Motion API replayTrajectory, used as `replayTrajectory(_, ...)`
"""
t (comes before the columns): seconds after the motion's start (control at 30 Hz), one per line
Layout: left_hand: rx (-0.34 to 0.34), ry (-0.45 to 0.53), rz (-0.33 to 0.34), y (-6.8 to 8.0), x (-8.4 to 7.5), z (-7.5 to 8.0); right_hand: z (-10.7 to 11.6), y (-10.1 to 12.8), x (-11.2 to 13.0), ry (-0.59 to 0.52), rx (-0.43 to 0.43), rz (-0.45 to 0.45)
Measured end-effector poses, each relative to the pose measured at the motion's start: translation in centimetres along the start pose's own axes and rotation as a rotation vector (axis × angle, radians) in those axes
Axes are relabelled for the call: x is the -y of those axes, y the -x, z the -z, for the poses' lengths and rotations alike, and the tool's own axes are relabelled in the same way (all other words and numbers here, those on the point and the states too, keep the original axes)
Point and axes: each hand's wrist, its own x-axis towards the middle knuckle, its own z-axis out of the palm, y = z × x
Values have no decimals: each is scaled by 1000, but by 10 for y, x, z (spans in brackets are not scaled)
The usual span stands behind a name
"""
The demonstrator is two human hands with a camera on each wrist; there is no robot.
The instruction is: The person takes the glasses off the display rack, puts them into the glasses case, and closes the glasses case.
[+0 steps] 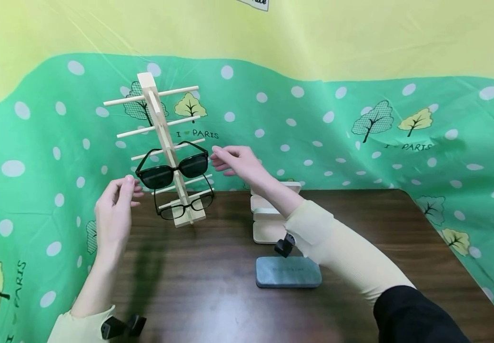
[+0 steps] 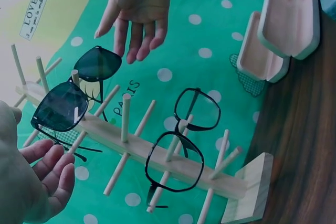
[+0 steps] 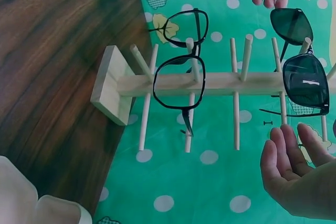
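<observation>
The sunglasses (image 1: pixel 173 171) hang on the rack's (image 1: pixel 167 147) third rung, above the clear glasses (image 1: pixel 185 206). Both hands flank them, left hand (image 1: pixel 115 207) and right hand (image 1: pixel 238 163), fingers relaxed and holding nothing, just apart from the frame. It looks like a placing step; next would be checking they sit level.
</observation>
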Motion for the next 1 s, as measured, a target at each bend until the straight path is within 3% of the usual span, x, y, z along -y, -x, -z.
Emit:
replayTrajectory(0.4, 89, 196, 106, -14, -7, -5, -11, -11, 6, -78, 27, -64)
replayTrajectory(0.7, 75, 280, 109, -15, -13, -7, -16, -11, 10, -90, 32, -46)
replayTrajectory(1.0, 42, 325, 69, -7, -19, -7, -14, -2, 16, -110, 27, -5)
